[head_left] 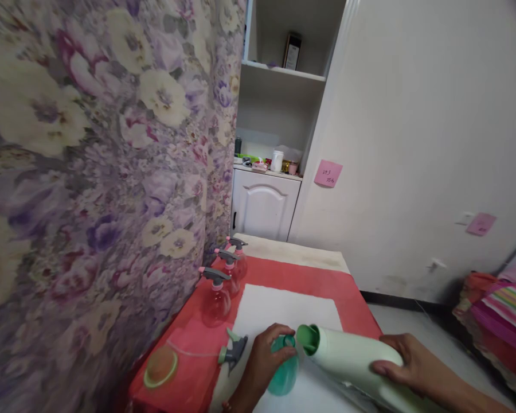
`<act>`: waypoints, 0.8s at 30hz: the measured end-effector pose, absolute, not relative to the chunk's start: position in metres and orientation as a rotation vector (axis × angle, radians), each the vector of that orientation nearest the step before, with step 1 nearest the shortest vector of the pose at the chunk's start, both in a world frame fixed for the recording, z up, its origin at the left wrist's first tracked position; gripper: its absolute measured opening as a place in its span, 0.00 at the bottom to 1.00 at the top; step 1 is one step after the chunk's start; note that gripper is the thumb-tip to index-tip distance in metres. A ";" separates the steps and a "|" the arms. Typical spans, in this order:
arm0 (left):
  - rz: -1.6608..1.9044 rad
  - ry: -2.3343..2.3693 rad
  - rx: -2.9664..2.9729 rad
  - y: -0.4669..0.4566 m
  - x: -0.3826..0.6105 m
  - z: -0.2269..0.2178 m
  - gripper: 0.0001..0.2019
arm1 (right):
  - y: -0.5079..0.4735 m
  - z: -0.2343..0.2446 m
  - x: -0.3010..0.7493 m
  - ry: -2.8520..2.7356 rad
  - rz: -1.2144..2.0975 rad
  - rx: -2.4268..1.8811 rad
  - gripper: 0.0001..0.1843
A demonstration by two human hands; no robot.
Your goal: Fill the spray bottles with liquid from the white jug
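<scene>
The left hand (269, 350) has its grip curled snugly about the upper part of a small green bottle (282, 378), which stands on a white sheet (284, 304) laid over the red-covered table (301, 274). The right hand (402, 364) has its grip wrapped around a large pale green bottle (352, 358), tilted so that its green spout (308, 339) is just beside the small bottle's neck.

The likeliest trouble is a spill: that spout looks much wider than the neck, so a tilt that is too steep or slightly off line could send any liquid down the left fingers and onto the sheet. How full either bottle is, I cannot tell. The large bottle looks smooth and broad, and a one-handed hold could let it roll or slip, more so if wet. Should its spout knock the small bottle, a loose left grip might let that topple.

Left of the left hand lies a spray head (234, 353) with a thin tube (191, 351) trailing toward a round cap (160, 367); a careless sweep of the left forearm could shift the spray head or snag the tube.
</scene>
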State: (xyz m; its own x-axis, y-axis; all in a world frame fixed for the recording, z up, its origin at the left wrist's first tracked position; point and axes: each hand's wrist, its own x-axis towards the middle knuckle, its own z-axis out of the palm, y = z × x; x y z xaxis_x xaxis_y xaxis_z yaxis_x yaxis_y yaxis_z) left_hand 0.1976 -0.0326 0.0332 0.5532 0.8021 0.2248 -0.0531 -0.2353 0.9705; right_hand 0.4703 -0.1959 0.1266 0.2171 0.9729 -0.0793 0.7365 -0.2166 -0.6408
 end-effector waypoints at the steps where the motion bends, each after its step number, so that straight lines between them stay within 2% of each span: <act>1: 0.915 0.641 1.615 -0.032 0.197 0.032 0.12 | -0.195 0.127 0.471 -1.592 0.649 -2.039 0.19; 24: 0.919 0.564 1.631 -0.033 0.197 0.034 0.10 | -0.178 0.157 0.461 -1.812 0.452 -2.176 0.21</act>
State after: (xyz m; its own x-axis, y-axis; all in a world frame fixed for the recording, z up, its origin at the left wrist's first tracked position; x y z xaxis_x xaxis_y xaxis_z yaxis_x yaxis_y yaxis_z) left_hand 0.1966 -0.0330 0.0337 0.5821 0.7664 0.2716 -0.1052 -0.2603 0.9598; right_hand 0.4610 -0.1779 0.1572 0.1672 0.9839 -0.0636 0.8985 -0.1786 -0.4010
